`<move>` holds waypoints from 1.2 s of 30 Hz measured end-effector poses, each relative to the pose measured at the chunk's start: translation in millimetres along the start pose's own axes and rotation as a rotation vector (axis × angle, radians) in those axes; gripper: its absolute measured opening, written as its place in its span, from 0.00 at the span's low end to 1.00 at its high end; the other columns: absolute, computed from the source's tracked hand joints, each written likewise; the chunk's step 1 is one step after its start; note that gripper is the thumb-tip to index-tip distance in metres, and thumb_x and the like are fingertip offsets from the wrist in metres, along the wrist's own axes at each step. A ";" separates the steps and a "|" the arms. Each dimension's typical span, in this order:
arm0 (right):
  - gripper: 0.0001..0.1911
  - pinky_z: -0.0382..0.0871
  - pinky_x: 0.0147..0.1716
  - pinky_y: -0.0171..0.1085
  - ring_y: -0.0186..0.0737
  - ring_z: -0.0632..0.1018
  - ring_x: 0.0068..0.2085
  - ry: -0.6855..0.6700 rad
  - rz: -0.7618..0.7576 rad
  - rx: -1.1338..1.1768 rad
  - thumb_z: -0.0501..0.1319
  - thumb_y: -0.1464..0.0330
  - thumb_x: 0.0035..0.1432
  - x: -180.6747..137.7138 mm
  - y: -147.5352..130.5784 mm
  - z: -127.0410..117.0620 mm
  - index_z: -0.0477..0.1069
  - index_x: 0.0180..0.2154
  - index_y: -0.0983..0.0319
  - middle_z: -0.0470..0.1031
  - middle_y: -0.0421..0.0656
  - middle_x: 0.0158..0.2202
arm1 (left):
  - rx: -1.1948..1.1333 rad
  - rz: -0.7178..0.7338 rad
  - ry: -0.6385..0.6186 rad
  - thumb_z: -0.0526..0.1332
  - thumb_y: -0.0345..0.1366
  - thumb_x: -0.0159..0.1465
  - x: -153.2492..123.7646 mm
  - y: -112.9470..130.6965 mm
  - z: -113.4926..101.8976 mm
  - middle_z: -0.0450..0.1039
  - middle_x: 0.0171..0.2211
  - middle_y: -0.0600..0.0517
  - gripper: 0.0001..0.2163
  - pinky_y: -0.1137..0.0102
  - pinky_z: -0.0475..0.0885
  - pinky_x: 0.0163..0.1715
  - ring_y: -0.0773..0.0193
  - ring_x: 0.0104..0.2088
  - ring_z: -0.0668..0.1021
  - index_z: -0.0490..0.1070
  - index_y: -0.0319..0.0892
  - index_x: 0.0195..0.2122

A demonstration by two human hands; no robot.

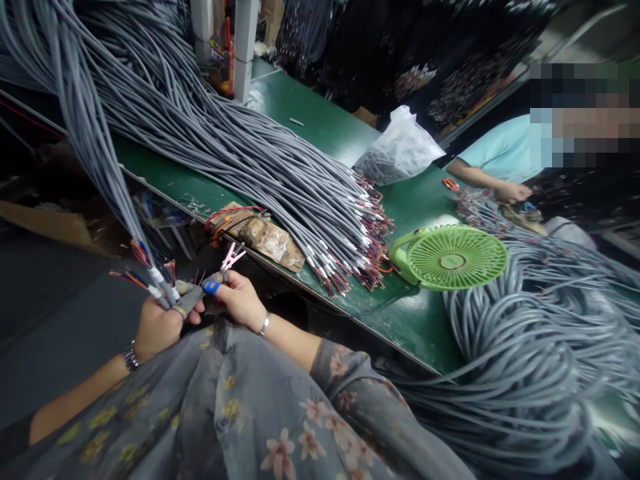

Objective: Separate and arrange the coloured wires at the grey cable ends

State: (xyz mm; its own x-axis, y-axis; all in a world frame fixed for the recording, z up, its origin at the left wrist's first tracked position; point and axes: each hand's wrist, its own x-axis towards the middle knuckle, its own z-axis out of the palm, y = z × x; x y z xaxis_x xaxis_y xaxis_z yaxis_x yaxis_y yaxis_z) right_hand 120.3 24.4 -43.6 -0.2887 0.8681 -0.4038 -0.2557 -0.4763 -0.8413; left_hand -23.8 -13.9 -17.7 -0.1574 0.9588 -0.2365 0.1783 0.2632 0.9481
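My left hand (163, 327) is closed around a few grey cables (117, 193), whose stripped white ends and thin red, blue and black wires (140, 253) stick out above the fingers. Grey wraps cover some of its fingertips. Close beside it, my right hand (243, 300) has thumb and fingers pinched together near fine wire ends (199, 275). Grey wrapping and a blue band (212, 287) cover its fingers. A small pink clip-like tool (233, 256) juts up at those fingertips; whether the hand grips it is unclear. What lies inside the pinch is hidden.
A thick bundle of grey cables (240, 147) lies along the green table (315, 100). Around it are a taped cardboard piece (270, 237), green fan (453, 260) and plastic bag (400, 150). More coiled cables (525, 333) lie right, near a co-worker's hand (514, 192).
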 end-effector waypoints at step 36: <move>0.31 0.71 0.35 0.37 0.38 0.72 0.30 0.070 -0.253 -0.006 0.62 0.38 0.60 27.5 -1.7 -31.3 0.76 0.29 0.60 0.72 0.40 0.26 | -0.290 -0.155 -0.315 0.74 0.48 0.42 20.1 32.7 15.1 0.68 0.13 0.55 0.17 0.75 0.59 0.13 0.72 0.13 0.66 0.71 0.43 0.15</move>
State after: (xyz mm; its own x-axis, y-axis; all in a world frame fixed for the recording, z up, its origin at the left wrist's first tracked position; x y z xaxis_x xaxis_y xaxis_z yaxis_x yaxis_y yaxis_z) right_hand 141.6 53.4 -64.5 -0.1515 0.9671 -0.2044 -0.3060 -0.2426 -0.9206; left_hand -6.4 15.6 5.4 0.1503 0.9082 -0.3905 -0.1101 0.4079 0.9063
